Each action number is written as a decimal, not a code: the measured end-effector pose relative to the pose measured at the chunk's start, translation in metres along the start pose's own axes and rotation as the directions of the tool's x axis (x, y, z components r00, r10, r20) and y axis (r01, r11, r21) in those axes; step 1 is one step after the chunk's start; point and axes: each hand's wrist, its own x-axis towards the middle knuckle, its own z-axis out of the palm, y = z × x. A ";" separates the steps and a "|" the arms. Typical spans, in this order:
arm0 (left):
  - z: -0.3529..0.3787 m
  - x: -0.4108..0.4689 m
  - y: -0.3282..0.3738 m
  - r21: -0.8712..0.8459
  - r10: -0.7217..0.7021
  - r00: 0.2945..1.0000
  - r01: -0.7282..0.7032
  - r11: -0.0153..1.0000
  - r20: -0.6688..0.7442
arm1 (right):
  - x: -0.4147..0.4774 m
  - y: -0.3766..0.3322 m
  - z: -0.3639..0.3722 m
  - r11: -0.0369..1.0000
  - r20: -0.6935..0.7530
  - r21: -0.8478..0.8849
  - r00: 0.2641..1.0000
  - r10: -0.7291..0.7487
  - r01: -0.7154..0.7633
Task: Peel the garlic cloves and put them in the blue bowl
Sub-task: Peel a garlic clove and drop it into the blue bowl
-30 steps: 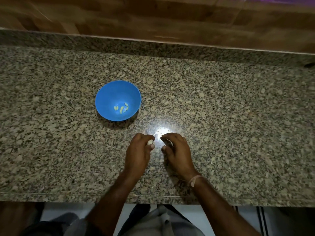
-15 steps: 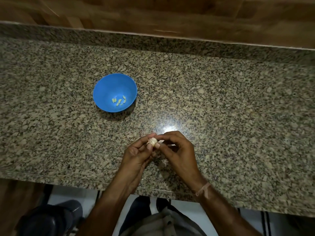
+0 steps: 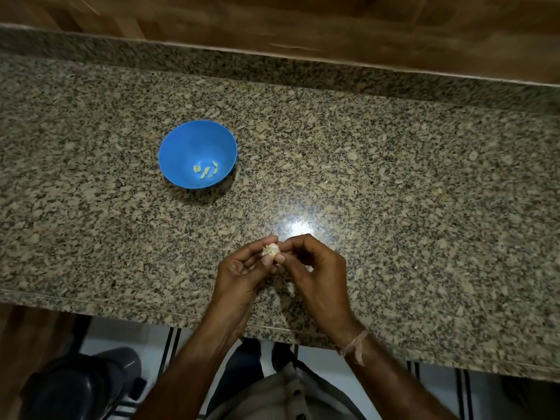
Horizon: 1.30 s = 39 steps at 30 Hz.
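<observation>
A blue bowl [image 3: 181, 140] stands on the granite counter [image 3: 394, 192], left of centre, with three peeled garlic cloves [image 3: 206, 171] lying in its bottom. Above the counter's front part, my left hand [image 3: 239, 271] and my right hand [image 3: 315, 268] meet fingertip to fingertip. Between them they pinch a small pale garlic piece [image 3: 270, 249] with papery skin. Both hands are lifted off the surface, right and nearer than the bowl.
A raised granite ledge and a wooden wall [image 3: 303, 22] run along the back of the counter. A bright light reflection [image 3: 298, 227] shines just beyond my hands. A small pale scrap [image 3: 290, 287] lies on the counter under my right hand. The counter's front edge is below my wrists.
A second ago my hands were down on the counter, apart, with the garlic in the left. They have risen and come together, both pinching the garlic.
</observation>
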 end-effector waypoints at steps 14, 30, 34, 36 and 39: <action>0.001 -0.003 0.000 0.089 0.087 0.996 -0.086 0.992 0.002 | -0.002 0.004 -0.004 0.994 0.036 0.058 0.996 0.086 -0.088; 0.006 -0.007 0.003 0.321 0.143 0.990 -0.132 0.938 -0.010 | 0.002 0.019 -0.009 0.979 0.124 0.073 0.976 0.179 -0.189; 0.009 -0.005 -0.002 0.349 0.144 0.989 -0.121 0.929 -0.042 | 0.006 0.025 -0.009 0.978 0.128 0.047 0.972 0.198 -0.205; 0.009 -0.004 -0.004 0.353 0.138 0.988 -0.107 0.929 -0.063 | 0.009 0.028 -0.007 0.976 0.140 0.028 0.967 0.211 -0.217; 0.007 0.000 -0.006 0.390 0.143 0.986 -0.099 0.916 -0.084 | 0.012 0.035 -0.004 0.973 0.151 0.013 0.963 0.225 -0.229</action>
